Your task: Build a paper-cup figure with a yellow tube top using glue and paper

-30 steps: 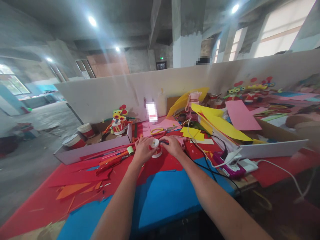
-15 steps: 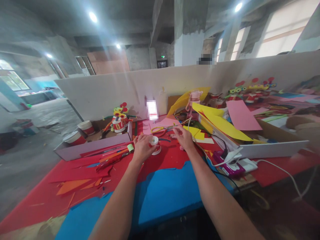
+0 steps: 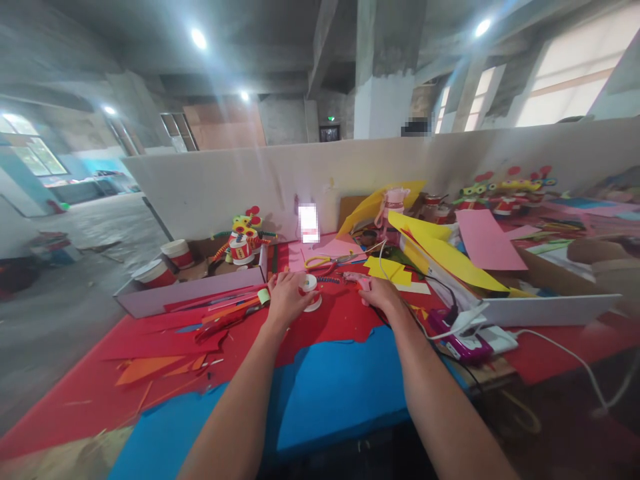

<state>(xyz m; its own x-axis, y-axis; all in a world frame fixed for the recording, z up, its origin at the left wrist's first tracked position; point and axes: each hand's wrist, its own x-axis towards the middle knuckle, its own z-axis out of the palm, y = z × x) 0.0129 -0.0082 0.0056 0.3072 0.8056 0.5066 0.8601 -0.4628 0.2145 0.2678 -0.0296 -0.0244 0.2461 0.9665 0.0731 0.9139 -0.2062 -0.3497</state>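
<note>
My left hand is closed around the side of a small white paper cup with a round white top, standing on the red sheet. A dark coiled strip sticks out to the right of the cup. My right hand is wrapped round the handle of a pink glue gun, its nozzle pointing left towards the coil. Yellow-handled scissors lie just beyond the coil, on pink paper.
A box on the left holds cups and a finished cup figure. A box with yellow and pink sheets stands right, beside a purple power strip with cables. Blue sheet covers the front edge. A bright phone screen stands behind.
My right hand has come down and closed on the glue gun's handle. My left hand stays on the cup. The whole view has shifted slightly.
</note>
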